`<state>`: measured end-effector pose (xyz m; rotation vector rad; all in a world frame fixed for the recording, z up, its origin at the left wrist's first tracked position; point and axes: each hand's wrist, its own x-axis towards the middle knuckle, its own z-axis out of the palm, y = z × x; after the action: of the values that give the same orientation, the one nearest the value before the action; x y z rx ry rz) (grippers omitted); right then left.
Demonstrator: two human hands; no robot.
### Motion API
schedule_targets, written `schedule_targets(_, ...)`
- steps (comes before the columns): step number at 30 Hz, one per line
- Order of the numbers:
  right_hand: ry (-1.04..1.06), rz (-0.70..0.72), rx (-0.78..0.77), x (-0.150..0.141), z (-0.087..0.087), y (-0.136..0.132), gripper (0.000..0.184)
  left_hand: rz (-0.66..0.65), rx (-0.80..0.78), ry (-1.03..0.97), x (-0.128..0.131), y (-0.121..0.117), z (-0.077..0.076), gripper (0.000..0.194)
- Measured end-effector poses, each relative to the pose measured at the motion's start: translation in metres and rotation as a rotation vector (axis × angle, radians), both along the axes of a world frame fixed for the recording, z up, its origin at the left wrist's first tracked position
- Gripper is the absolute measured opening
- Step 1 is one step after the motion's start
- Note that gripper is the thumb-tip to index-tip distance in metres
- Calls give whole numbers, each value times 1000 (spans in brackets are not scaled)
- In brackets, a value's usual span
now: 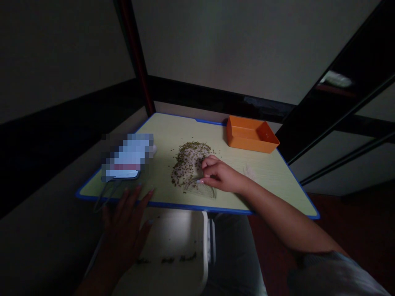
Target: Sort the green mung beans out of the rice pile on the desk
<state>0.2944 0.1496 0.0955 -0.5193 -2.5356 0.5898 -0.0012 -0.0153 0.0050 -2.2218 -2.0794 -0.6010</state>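
In the head view, the right hand [224, 174] is curled at the pile [187, 160] and protractor [200, 190] on the table [268, 181] — whether anything is pinched cannot be told. The left hand [128, 216] is held with fingers spread — near the tray [182, 230].

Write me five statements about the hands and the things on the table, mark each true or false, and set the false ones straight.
1. The right hand is at the near right side of the speckled pile. True.
2. The clear protractor lies inside the orange bin. False: it lies flat on the table, at the near side of the pile.
3. The orange bin stands on the far right part of the table. True.
4. The left hand is clenched in a fist. False: its fingers are spread, by the table's near left edge.
5. The table's rim is blue. True.
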Motion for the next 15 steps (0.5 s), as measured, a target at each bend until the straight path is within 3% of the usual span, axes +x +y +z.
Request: schedule_targets(15, -125, -40, 92, -13, -7, -12, 34, 13, 45, -66, 12, -2, 9, 59)
